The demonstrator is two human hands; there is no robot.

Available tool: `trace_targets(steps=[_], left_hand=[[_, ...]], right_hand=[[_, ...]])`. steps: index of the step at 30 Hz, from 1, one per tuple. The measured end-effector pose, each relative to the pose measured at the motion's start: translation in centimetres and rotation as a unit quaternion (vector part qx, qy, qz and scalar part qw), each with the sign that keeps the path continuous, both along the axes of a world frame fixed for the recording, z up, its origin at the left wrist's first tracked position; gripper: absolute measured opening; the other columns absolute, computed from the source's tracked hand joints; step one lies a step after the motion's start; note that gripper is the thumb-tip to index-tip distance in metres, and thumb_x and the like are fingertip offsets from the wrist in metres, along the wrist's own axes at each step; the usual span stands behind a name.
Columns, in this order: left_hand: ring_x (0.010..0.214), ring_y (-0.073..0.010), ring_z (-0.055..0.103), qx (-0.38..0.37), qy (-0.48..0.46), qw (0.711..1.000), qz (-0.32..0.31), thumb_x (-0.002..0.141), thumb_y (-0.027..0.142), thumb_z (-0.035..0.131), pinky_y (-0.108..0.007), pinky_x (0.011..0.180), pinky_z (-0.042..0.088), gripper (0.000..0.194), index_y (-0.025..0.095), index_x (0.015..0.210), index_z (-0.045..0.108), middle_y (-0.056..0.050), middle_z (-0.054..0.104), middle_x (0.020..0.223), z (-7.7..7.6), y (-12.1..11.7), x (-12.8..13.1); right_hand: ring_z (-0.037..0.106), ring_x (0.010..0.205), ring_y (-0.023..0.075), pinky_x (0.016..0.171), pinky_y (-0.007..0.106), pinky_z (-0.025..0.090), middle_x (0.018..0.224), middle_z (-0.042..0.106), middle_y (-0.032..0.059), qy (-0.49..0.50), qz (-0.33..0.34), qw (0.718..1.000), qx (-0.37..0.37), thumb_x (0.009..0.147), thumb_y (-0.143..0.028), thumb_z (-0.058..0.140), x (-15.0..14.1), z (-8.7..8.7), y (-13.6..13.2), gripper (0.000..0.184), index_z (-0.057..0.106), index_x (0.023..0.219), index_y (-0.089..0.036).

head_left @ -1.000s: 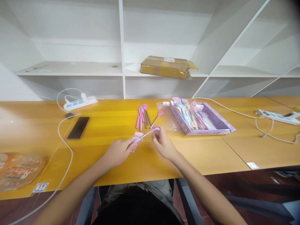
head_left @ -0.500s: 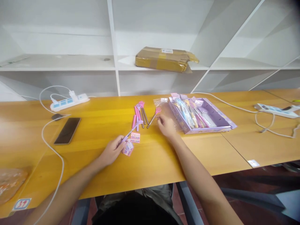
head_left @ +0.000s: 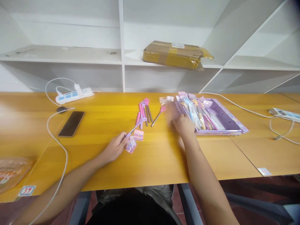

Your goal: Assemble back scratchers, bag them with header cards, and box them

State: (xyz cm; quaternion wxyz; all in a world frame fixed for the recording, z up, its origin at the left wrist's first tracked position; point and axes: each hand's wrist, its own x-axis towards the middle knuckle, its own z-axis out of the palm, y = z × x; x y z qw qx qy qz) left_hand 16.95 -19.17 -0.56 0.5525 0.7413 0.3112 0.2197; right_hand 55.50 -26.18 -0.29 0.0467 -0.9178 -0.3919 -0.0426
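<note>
My left hand (head_left: pixel 116 146) is closed around the purple handle of a small back scratcher (head_left: pixel 138 124), its claw pointing up and right. Two printed cards lie by that hand: a purple one (head_left: pixel 131 145) at the fingers and a pink one (head_left: pixel 138 135) just beyond. Behind them rest several pink and purple handles (head_left: pixel 141 109) and metal rods with claw heads (head_left: pixel 147 101). A pink-clawed rod (head_left: pixel 158 116) lies apart to the right. My right hand (head_left: pixel 184 125), fingers curled, is at the left side of the purple box (head_left: pixel 234 122); blur hides what it may pinch.
Packaged back scratchers (head_left: pixel 199 112) in clear bags fill the box's left part. Loose clear bags (head_left: pixel 166 100) lie beside it. A phone (head_left: pixel 71 124), a power strip (head_left: pixel 74 95) and a white cable (head_left: pixel 64 150) are on the left. A taped carton (head_left: pixel 173 54) sits on the shelf.
My right hand has moved right, away from the loose pink-clawed rod to the box's left side. My left hand still holds the purple back scratcher. The view has shifted slightly.
</note>
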Motion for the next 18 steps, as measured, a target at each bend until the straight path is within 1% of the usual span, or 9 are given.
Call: trace_targets(steps=[4, 9, 12, 15, 18], left_hand=[[0.055, -0.0125, 0.051, -0.009, -0.013, 1.000, -0.007, 0.105, 0.058, 0.050, -0.025, 0.055, 0.040, 0.040, 0.021, 0.100, 0.063, 0.001, 0.063, 0.072, 0.1, -0.1, 0.0], [0.056, -0.0128, 0.051, -0.008, -0.015, 1.000, -0.006, 0.105, 0.058, 0.052, -0.025, 0.055, 0.040, 0.039, 0.021, 0.099, 0.063, 0.002, 0.062, 0.071, 0.1, 0.0, -0.1], [0.058, -0.0136, 0.053, -0.011, -0.024, 1.000, -0.004, 0.104, 0.057, 0.053, -0.025, 0.057, 0.042, 0.038, 0.021, 0.099, 0.063, 0.001, 0.063, 0.070, 0.0, 0.0, -0.1], [0.061, -0.0142, 0.055, -0.025, -0.034, 0.999, -0.002, 0.103, 0.056, 0.055, -0.026, 0.059, 0.043, 0.036, 0.021, 0.102, 0.063, 0.001, 0.063, 0.072, -0.3, -0.1, -0.1], [0.063, -0.0143, 0.055, -0.044, -0.058, 0.997, 0.003, 0.103, 0.054, 0.057, -0.026, 0.062, 0.043, 0.035, 0.022, 0.116, 0.060, 0.001, 0.064, 0.076, -0.8, -0.1, 0.0]], right_hand=[[0.074, 0.105, 0.0318, 0.085, 0.036, 0.054, 0.119, 0.071, 0.0272, 0.000, 0.000, 1.000, -0.006, 0.101, -0.026, 0.053, 0.1, 0.3, 0.2, 0.033, 0.067, 0.120, -0.004], [0.075, 0.100, 0.0312, 0.084, 0.035, 0.052, 0.111, 0.074, 0.0273, 0.005, 0.007, 1.000, 0.011, 0.101, -0.026, 0.054, 1.0, -0.1, 0.0, 0.032, 0.073, 0.115, -0.004], [0.074, 0.097, 0.0304, 0.083, 0.036, 0.051, 0.107, 0.075, 0.0262, 0.011, -0.006, 1.000, 0.026, 0.101, -0.020, 0.051, 1.4, -0.2, -0.1, 0.031, 0.074, 0.115, -0.005], [0.071, 0.092, 0.0280, 0.080, 0.035, 0.049, 0.107, 0.075, 0.0217, 0.016, -0.005, 0.998, 0.067, 0.098, -0.021, 0.053, 1.4, -0.2, 0.0, 0.029, 0.076, 0.112, -0.010], [0.069, 0.088, 0.0253, 0.076, 0.033, 0.046, 0.108, 0.075, 0.0168, -0.002, 0.013, 0.991, 0.137, 0.097, -0.027, 0.057, 0.6, -0.1, 0.3, 0.026, 0.076, 0.109, -0.015]])
